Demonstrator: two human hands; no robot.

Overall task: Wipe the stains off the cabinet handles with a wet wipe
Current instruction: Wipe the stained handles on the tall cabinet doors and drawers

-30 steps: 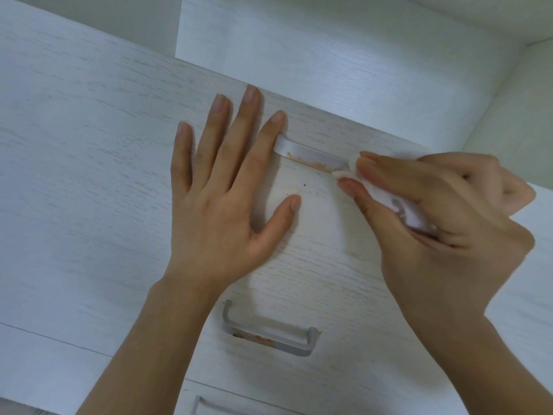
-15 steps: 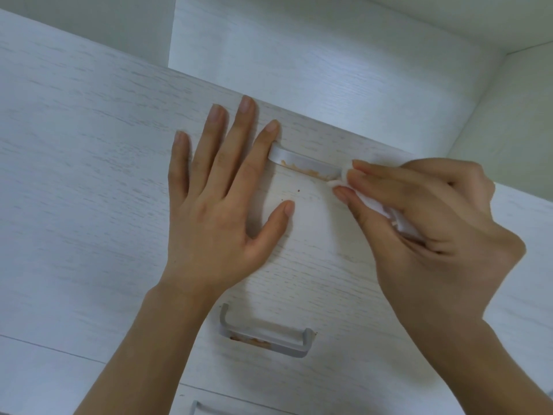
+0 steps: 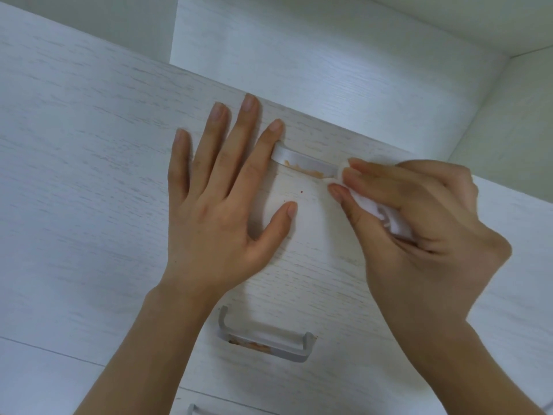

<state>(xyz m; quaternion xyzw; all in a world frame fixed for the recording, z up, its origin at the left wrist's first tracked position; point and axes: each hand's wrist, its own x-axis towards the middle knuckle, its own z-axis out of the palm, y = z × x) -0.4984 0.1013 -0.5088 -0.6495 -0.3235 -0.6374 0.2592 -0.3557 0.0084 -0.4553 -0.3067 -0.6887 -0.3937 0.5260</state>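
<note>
Your left hand [image 3: 221, 211] lies flat on the white drawer front [image 3: 74, 175] in the middle of the frame. Its fingers are straight and hold nothing, and the first finger touches the left end of the top handle [image 3: 302, 163]. That push keeps the drawer from sliding, I think.

The top handle is a hard metal bar, a little right of the middle. It will not bend, so you can rub it hard. An orange-brown stain [image 3: 305, 170] sits along its lower edge.

At the right of the frame, your right hand [image 3: 419, 229] pinches the wet wipe [image 3: 386, 214] with curled fingers. The wipe is soft, light and floppy, and likely slippery. Hold it bunched up close to the tip, as you do now, so it stays firm. Its tip touches the right end of the bar.

Low in the middle, the second handle [image 3: 266, 339] is stained too and not wiped yet.
</note>
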